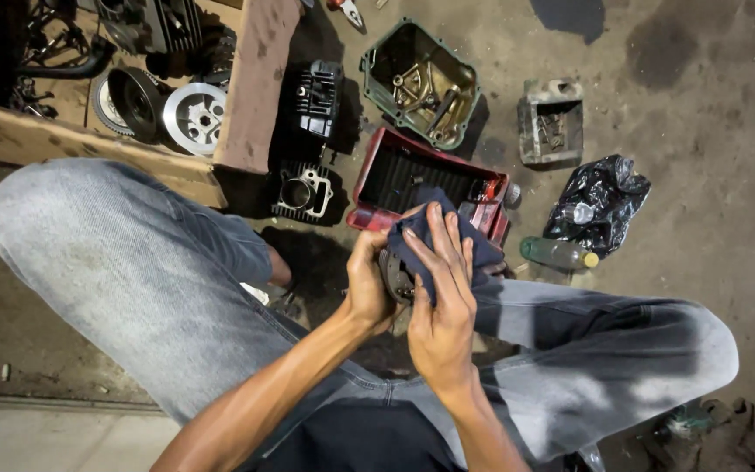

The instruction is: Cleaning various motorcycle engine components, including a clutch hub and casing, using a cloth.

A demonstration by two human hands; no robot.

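My left hand point(367, 284) grips a round dark metal engine part point(392, 274) from its left side. A dark blue rag point(447, 229) drapes over that part, and my right hand point(441, 297) presses flat on the rag with its fingers spread. Both hands work between my knees, just in front of a red tray point(376, 182) on the floor. Most of the metal part is hidden under the rag and my fingers.
On the dirty floor lie a green metal cover point(376, 56) with brass parts, two black finned engine cylinders point(319, 94), a grey metal box point(551, 122), a black plastic bag point(599, 201) and a bottle point(557, 253). A wooden crate point(255, 87) at left holds round metal parts.
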